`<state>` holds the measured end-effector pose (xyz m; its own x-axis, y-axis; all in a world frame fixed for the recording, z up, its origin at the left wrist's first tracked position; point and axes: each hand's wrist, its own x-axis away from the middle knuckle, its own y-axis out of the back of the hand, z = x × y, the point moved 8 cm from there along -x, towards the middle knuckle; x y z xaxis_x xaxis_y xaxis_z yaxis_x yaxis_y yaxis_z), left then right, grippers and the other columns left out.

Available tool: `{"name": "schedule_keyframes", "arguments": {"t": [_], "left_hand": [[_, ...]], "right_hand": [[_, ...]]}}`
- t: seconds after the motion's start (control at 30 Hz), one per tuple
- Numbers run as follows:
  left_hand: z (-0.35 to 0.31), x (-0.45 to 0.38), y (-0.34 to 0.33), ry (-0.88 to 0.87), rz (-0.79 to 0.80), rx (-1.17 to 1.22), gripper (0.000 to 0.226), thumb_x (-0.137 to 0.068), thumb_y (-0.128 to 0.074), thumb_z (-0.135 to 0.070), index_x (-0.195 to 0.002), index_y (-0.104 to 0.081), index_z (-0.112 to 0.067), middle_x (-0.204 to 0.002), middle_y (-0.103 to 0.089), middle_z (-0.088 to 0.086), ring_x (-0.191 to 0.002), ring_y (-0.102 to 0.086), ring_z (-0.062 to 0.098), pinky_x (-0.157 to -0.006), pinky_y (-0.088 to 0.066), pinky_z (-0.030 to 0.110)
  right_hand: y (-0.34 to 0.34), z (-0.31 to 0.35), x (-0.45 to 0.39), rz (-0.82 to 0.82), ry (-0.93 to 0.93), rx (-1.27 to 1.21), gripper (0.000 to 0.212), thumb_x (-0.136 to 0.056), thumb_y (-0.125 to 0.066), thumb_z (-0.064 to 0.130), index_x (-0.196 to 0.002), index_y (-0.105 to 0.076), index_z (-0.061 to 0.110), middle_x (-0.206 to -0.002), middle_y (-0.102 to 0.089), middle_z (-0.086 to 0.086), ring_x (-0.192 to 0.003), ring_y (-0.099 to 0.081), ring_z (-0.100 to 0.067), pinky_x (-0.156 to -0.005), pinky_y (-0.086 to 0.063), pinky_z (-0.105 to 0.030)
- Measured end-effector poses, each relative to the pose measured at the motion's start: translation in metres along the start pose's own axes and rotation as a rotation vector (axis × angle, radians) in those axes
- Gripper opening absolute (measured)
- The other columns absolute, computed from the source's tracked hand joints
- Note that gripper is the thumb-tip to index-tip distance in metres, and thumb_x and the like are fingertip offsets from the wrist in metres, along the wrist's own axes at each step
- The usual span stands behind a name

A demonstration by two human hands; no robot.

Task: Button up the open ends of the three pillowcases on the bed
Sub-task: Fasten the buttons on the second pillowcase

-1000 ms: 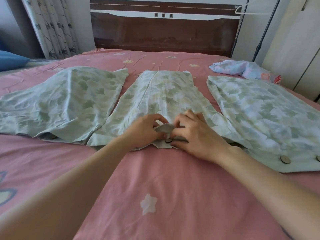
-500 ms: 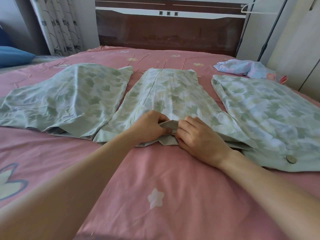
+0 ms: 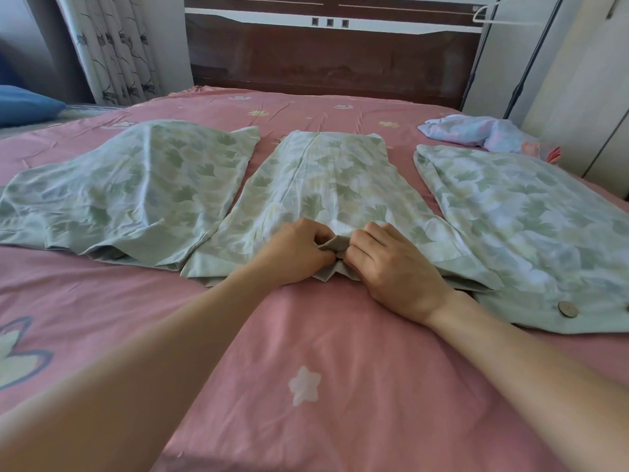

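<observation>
The plain hem of the middle pillowcase (image 3: 326,185), laid between two others on the bed (image 3: 306,352), is pinched by the left hand (image 3: 292,255) and right hand (image 3: 391,264), grip narrow.

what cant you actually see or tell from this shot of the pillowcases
Head view only:
- Button on the middle pillowcase: hidden by the left hand and right hand, which pinch its hem; fastened or not, cannot tell.
- Right pillowcase: one button shows; the frame's right edge cuts off the rest.
- Left pillowcase: its open end folds under, no buttons visible.
</observation>
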<state>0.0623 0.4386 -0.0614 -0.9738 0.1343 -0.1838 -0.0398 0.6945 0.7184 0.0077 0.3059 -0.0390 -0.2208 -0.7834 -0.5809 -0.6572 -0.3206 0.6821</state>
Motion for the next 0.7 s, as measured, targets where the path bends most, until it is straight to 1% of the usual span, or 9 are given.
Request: {"name": "schedule_keyframes", "arguments": {"t": [0.1,0.17,0.3,0.37,0.4,0.5,0.6,0.67,0.7], "left_hand": [[0.001,0.002,0.001,0.017,0.020,0.052,0.023,-0.085,-0.071,-0.015,-0.075,-0.077,-0.036,-0.063,-0.070,-0.022,-0.060,-0.060,-0.009,-0.052,-0.043,0.007],[0.001,0.003,0.002,0.021,0.069,0.069,0.018,-0.085,-0.071,-0.018,-0.086,-0.082,-0.033,-0.075,-0.076,-0.013,-0.065,-0.062,-0.009,-0.057,-0.045,0.006],[0.004,0.005,0.002,0.036,0.152,0.077,0.011,-0.089,-0.078,-0.031,-0.099,-0.082,-0.031,-0.090,-0.079,-0.007,-0.077,-0.067,-0.001,-0.071,-0.049,0.016],[0.004,0.006,0.002,0.022,0.156,0.073,0.011,-0.090,-0.079,-0.036,-0.100,-0.081,-0.031,-0.092,-0.079,-0.005,-0.081,-0.069,0.005,-0.076,-0.051,0.023],[0.004,0.006,0.001,0.010,0.151,0.069,0.008,-0.091,-0.079,-0.037,-0.097,-0.080,-0.032,-0.090,-0.078,-0.005,-0.078,-0.068,0.004,-0.075,-0.050,0.023],[0.004,0.006,0.000,-0.007,0.132,0.050,0.007,-0.091,-0.080,-0.039,-0.088,-0.075,-0.036,-0.081,-0.073,-0.008,-0.065,-0.060,-0.005,-0.062,-0.043,0.012],[0.006,0.004,-0.002,-0.002,0.129,0.045,0.015,-0.088,-0.084,-0.038,-0.099,-0.078,-0.031,-0.084,-0.074,-0.013,-0.068,-0.062,-0.010,-0.063,-0.043,0.008],[0.006,0.005,-0.002,0.002,0.117,0.049,0.024,-0.086,-0.086,-0.035,-0.108,-0.078,-0.029,-0.092,-0.076,-0.016,-0.080,-0.066,-0.009,-0.070,-0.043,0.010],[0.006,0.006,-0.001,0.000,0.105,0.054,0.027,-0.085,-0.087,-0.034,-0.109,-0.078,-0.029,-0.093,-0.076,-0.017,-0.084,-0.067,-0.007,-0.073,-0.044,0.012]], "right_hand": [[0.002,-0.002,0.000,-0.001,-0.009,0.012,0.021,-0.102,-0.049,-0.001,-0.089,-0.064,0.006,-0.084,-0.057,-0.009,-0.078,-0.053,-0.025,-0.073,-0.048,-0.040],[0.002,-0.003,-0.001,-0.003,-0.009,0.033,0.021,-0.103,-0.049,0.000,-0.089,-0.064,0.006,-0.084,-0.057,-0.008,-0.078,-0.052,-0.025,-0.073,-0.047,-0.038],[0.000,-0.006,-0.003,0.012,-0.027,0.007,0.013,-0.100,-0.060,0.004,-0.089,-0.064,0.010,-0.088,-0.057,-0.005,-0.082,-0.052,-0.023,-0.075,-0.043,-0.036],[-0.002,-0.014,-0.004,0.040,-0.129,-0.103,0.009,-0.097,-0.068,0.011,-0.088,-0.065,0.011,-0.095,-0.056,-0.004,-0.089,-0.052,-0.023,-0.078,-0.041,-0.035],[-0.003,-0.020,-0.003,0.060,-0.209,-0.180,0.009,-0.095,-0.071,0.016,-0.088,-0.067,0.012,-0.101,-0.056,-0.003,-0.096,-0.050,-0.023,-0.082,-0.040,-0.035],[-0.009,-0.037,-0.002,0.144,-0.417,-0.367,0.015,-0.088,-0.078,0.028,-0.098,-0.069,0.023,-0.121,-0.051,0.003,-0.114,-0.044,-0.018,-0.097,-0.033,-0.034],[-0.017,-0.045,0.001,0.249,-0.587,-0.571,0.036,-0.087,-0.077,0.033,-0.117,-0.057,0.036,-0.114,-0.056,0.017,-0.117,-0.041,-0.002,-0.102,-0.031,-0.035],[-0.021,-0.046,0.004,0.290,-0.662,-0.646,0.042,-0.088,-0.076,0.032,-0.123,-0.053,0.039,-0.099,-0.054,0.024,-0.107,-0.030,0.021,-0.096,-0.029,-0.031],[-0.022,-0.045,0.004,0.294,-0.669,-0.645,0.040,-0.089,-0.077,0.031,-0.123,-0.057,0.036,-0.094,-0.049,0.026,-0.100,-0.028,0.025,-0.093,-0.027,-0.030]]}}
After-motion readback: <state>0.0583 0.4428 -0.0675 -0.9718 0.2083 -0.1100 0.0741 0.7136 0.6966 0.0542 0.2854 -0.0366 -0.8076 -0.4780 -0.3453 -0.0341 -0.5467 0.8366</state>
